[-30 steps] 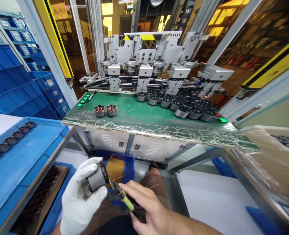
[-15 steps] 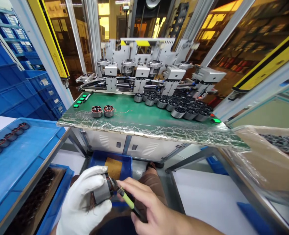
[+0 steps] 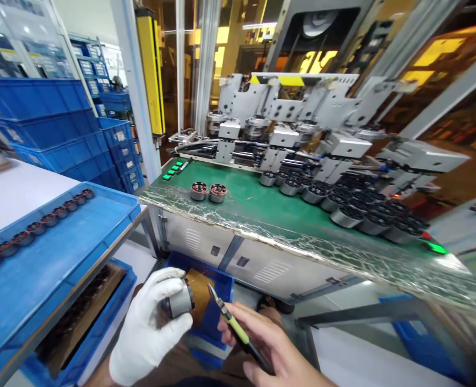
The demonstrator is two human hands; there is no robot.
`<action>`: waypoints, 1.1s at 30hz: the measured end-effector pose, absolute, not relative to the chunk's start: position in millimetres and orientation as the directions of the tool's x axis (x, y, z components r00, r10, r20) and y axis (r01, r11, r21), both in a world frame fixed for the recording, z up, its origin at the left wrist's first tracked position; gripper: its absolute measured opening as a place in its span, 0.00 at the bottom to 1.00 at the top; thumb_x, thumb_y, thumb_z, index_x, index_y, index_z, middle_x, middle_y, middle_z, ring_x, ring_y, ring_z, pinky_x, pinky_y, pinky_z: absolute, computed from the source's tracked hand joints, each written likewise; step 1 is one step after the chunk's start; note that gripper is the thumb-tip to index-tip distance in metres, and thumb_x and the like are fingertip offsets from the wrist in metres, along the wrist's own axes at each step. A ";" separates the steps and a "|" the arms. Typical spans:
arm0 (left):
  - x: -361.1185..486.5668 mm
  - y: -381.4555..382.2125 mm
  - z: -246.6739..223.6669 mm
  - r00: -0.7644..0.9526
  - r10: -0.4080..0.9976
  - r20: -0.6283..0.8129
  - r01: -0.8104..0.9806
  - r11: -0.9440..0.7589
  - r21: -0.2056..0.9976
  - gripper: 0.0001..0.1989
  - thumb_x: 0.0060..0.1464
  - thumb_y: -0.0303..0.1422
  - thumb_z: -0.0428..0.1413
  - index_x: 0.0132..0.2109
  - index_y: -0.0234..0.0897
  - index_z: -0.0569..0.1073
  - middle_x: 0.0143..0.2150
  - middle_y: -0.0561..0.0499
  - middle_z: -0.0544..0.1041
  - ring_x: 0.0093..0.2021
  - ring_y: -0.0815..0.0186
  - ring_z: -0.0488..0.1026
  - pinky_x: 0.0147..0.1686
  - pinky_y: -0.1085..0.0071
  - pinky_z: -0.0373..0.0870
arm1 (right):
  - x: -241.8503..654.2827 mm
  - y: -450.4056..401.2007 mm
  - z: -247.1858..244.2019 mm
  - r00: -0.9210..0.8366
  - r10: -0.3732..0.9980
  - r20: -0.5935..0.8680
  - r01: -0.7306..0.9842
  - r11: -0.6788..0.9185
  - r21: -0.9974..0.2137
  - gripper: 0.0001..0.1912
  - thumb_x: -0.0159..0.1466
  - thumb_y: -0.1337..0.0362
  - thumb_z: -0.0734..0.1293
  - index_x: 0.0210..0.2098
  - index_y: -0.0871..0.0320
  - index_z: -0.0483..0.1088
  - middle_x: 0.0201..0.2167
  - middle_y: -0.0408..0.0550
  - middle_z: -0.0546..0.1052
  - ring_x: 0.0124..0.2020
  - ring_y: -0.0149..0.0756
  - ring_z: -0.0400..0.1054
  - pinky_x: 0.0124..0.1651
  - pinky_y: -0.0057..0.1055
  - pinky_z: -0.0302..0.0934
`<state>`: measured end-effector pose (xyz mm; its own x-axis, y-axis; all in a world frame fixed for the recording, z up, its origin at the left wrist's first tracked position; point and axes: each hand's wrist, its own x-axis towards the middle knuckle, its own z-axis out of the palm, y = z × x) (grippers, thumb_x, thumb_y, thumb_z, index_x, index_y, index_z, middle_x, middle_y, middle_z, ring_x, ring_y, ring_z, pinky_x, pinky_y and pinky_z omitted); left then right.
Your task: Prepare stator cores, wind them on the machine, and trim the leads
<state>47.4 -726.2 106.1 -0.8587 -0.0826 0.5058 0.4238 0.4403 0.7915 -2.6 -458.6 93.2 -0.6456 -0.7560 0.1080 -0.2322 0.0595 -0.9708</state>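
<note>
One white-gloved left hand (image 3: 147, 325) pinches a grey metal cylinder (image 3: 180, 302); right hand (image 3: 275, 338) grips green-handled steel cutters (image 3: 235, 325). Trimming, apparently; blades (image 3: 216, 299) need aligning.

No wording or number can be read. Small white rectangular labels (image 3: 120, 136) on stacked blue plastic bins (image 3: 122, 159), far left beyond the white-gloved left hand (image 3: 147, 325), are illegible; a yellow-and-black warning band (image 3: 291, 81) crosses the grey metal machine (image 3: 248, 102) ahead.
</note>
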 end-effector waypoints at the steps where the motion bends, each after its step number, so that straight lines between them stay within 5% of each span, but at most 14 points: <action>1: 48.6 -728.5 106.0 -0.854 -0.099 0.511 0.422 0.443 0.791 0.22 0.54 0.26 0.61 0.55 0.47 0.70 0.59 0.42 0.70 0.60 0.56 0.70 0.56 0.62 0.72 | -3.0 -457.7 89.6 -0.641 -0.764 0.066 -0.210 0.093 -0.973 0.41 0.54 0.75 0.62 0.68 0.53 0.57 0.63 0.56 0.63 0.64 0.44 0.60 0.67 0.42 0.54; 4: 52.5 -732.3 107.7 -0.847 -0.115 0.519 0.429 0.431 0.794 0.22 0.52 0.26 0.62 0.54 0.46 0.71 0.58 0.42 0.72 0.59 0.54 0.72 0.55 0.61 0.74 | -4.0 -461.7 84.7 -0.615 -0.788 -0.006 -0.168 0.139 -0.976 0.41 0.55 0.74 0.62 0.68 0.55 0.56 0.68 0.57 0.55 0.69 0.46 0.51 0.69 0.45 0.50; 7: 56.5 -732.8 108.7 -0.850 -0.078 0.521 0.449 0.410 0.794 0.23 0.52 0.25 0.61 0.55 0.47 0.71 0.57 0.41 0.72 0.58 0.54 0.72 0.53 0.60 0.75 | -3.4 -474.0 89.8 -0.574 -0.817 0.050 -0.122 0.025 -0.992 0.43 0.54 0.74 0.63 0.69 0.55 0.54 0.63 0.57 0.63 0.65 0.44 0.59 0.68 0.45 0.51; 11: 58.5 -733.7 104.5 -0.850 -0.032 0.525 0.462 0.432 0.774 0.25 0.53 0.26 0.61 0.56 0.48 0.70 0.58 0.41 0.71 0.58 0.53 0.72 0.52 0.59 0.76 | 0.8 -488.0 101.6 -0.598 -0.795 0.101 -0.022 -0.110 -0.994 0.38 0.57 0.73 0.63 0.67 0.53 0.57 0.50 0.55 0.71 0.48 0.36 0.71 0.55 0.37 0.66; 14: 56.0 -734.1 100.3 -0.862 -0.064 0.502 0.401 0.521 0.754 0.23 0.52 0.25 0.61 0.54 0.47 0.71 0.58 0.42 0.72 0.58 0.54 0.72 0.55 0.59 0.74 | 4.1 -491.8 106.3 -0.636 -0.763 0.119 -0.079 -0.090 -0.993 0.33 0.57 0.71 0.65 0.63 0.55 0.64 0.41 0.53 0.72 0.35 0.31 0.68 0.41 0.30 0.69; 17: 53.8 -732.3 98.7 -0.867 -0.072 0.494 0.387 0.527 0.756 0.22 0.53 0.25 0.61 0.53 0.47 0.71 0.58 0.42 0.72 0.58 0.55 0.72 0.55 0.61 0.74 | 3.0 -493.9 105.8 -0.679 -0.721 0.139 -0.167 -0.033 -0.985 0.32 0.56 0.71 0.65 0.60 0.56 0.67 0.39 0.52 0.73 0.35 0.33 0.67 0.40 0.30 0.67; 22: 54.9 -728.6 97.8 -0.865 -0.066 0.497 0.429 0.415 0.802 0.23 0.53 0.24 0.60 0.55 0.47 0.71 0.59 0.42 0.71 0.59 0.54 0.72 0.54 0.61 0.76 | -2.6 -494.0 100.9 -0.739 -0.668 -0.087 0.064 0.059 -0.996 0.29 0.54 0.73 0.62 0.56 0.59 0.69 0.37 0.47 0.70 0.34 0.29 0.65 0.41 0.28 0.64; 29: 51.8 -730.3 88.6 -0.891 -0.219 0.397 0.308 0.351 0.885 0.28 0.53 0.26 0.62 0.59 0.47 0.68 0.57 0.44 0.74 0.57 0.60 0.74 0.56 0.70 0.73 | -0.4 -482.8 91.3 -0.692 -0.721 -0.031 0.054 -0.008 -0.999 0.42 0.51 0.74 0.62 0.66 0.56 0.56 0.58 0.57 0.65 0.56 0.39 0.66 0.64 0.43 0.57; 33: 56.1 -730.1 89.8 -0.875 -0.226 0.429 0.328 0.375 0.867 0.24 0.55 0.25 0.60 0.58 0.47 0.69 0.59 0.43 0.72 0.59 0.58 0.72 0.56 0.67 0.73 | 0.1 -481.4 85.3 -0.713 -0.700 0.030 -0.049 0.007 -0.999 0.35 0.58 0.71 0.64 0.65 0.56 0.60 0.48 0.55 0.72 0.44 0.37 0.72 0.52 0.37 0.69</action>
<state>56.1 -730.1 89.8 -0.8747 -0.2256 0.4289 0.3285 0.3748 0.8670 0.1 -481.4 85.3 -0.7135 -0.7000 0.0301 -0.0489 0.0068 -0.9988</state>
